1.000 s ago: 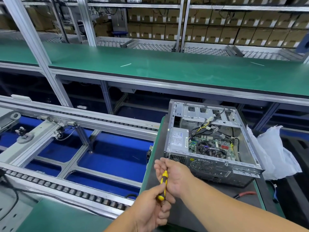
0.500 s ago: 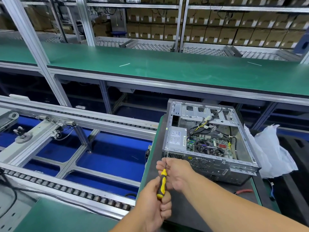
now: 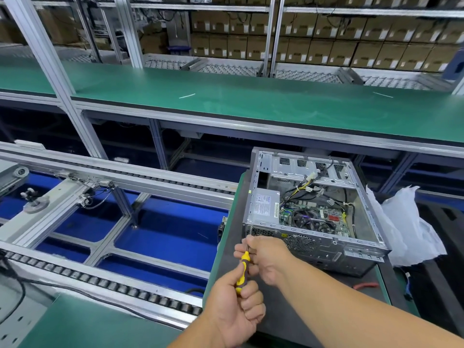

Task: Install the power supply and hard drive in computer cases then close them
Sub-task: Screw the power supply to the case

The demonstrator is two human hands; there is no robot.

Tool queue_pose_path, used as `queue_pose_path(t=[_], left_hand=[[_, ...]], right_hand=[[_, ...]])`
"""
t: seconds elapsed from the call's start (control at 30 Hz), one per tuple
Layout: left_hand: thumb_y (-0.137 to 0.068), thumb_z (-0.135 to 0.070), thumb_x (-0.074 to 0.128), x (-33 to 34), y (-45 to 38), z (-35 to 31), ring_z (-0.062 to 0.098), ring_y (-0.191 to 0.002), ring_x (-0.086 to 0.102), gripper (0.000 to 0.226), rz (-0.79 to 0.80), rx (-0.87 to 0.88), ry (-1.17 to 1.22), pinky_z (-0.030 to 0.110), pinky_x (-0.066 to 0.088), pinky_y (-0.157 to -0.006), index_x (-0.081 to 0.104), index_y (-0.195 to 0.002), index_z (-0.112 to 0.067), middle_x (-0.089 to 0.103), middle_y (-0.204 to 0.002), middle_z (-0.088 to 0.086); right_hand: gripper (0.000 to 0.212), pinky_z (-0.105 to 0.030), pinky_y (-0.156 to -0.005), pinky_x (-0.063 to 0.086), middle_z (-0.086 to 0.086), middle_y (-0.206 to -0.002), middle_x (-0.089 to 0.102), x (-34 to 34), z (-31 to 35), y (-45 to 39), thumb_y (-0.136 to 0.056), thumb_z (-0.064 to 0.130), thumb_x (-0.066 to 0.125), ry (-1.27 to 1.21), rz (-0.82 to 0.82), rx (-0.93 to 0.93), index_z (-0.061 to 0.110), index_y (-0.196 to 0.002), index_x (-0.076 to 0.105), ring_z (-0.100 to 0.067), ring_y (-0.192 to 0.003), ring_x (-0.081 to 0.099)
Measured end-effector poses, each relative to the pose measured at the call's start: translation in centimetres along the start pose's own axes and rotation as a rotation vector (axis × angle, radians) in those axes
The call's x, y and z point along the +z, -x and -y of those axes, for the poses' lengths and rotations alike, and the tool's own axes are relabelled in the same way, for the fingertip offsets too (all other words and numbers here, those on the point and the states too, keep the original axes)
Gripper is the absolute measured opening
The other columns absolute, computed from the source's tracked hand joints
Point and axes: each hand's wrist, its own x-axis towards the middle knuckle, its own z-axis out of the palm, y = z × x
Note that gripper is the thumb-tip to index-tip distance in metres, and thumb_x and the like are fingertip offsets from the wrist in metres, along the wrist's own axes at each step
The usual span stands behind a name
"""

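An open grey computer case (image 3: 361,243) lies on its side on a dark mat (image 3: 231,247). The silver power supply (image 3: 263,207) sits in its near left corner, beside the motherboard (image 3: 313,218) and loose cables (image 3: 308,188). My left hand (image 3: 233,310) grips the yellow and black handle of a screwdriver (image 3: 242,271). My right hand (image 3: 268,257) pinches the thin shaft near its tip, just in front of the case's rear panel at the left corner. Whether a screw sits at the tip is hidden by my fingers.
A crumpled white plastic bag (image 3: 406,227) lies right of the case. A red-handled tool (image 3: 365,285) rests on the mat by the case's front. Roller conveyor rails (image 3: 105,282) over a blue floor run on the left. A long green bench (image 3: 251,106) stands behind.
Both hands have kept hold of the screwdriver and shifted it slightly up towards the case's rear left corner. Its bare shaft, covered a second ago, now shows above the handle.
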Motion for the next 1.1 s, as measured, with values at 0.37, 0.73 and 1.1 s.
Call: queue_pose_path(t=[0.37, 0.73, 1.1], left_hand=[[-0.098, -0.034, 0.056, 0.8, -0.9, -0.2, 0.013, -0.041, 0.021, 0.037, -0.071, 0.103, -0.106, 0.024, 0.015, -0.040, 0.055, -0.067, -0.014, 0.030, -0.053, 0.001], [-0.101, -0.029, 0.052, 1.2, -0.6, -0.8, 0.013, -0.041, 0.024, 0.031, -0.138, 0.137, -0.057, 0.024, 0.015, -0.041, 0.058, -0.075, -0.015, 0.034, -0.056, -0.002], [-0.104, -0.030, 0.051, 1.4, -1.2, -0.5, 0.011, -0.044, 0.033, 0.026, -0.157, 0.152, -0.137, 0.025, 0.023, -0.042, 0.056, -0.082, -0.017, 0.041, -0.058, -0.007]], right_hand=[[0.022, -0.033, -0.059, 0.058, -0.013, -0.076, 0.077, 0.3, 0.0, 0.3, -0.110, 0.015, 0.045, -0.168, -0.002, 0.053, 0.002, -0.105, 0.063, -0.025, -0.065, 0.075], [0.024, -0.030, -0.061, 0.042, -0.009, -0.076, 0.077, 0.8, 0.3, 1.1, -0.112, 0.019, 0.041, -0.177, -0.012, 0.071, 0.007, -0.105, 0.061, -0.022, -0.065, 0.074], [0.027, -0.035, -0.063, 0.055, -0.009, -0.069, 0.075, 0.8, 0.3, 0.9, -0.113, 0.019, 0.038, -0.223, -0.021, 0.101, 0.007, -0.102, 0.060, -0.025, -0.073, 0.070]])
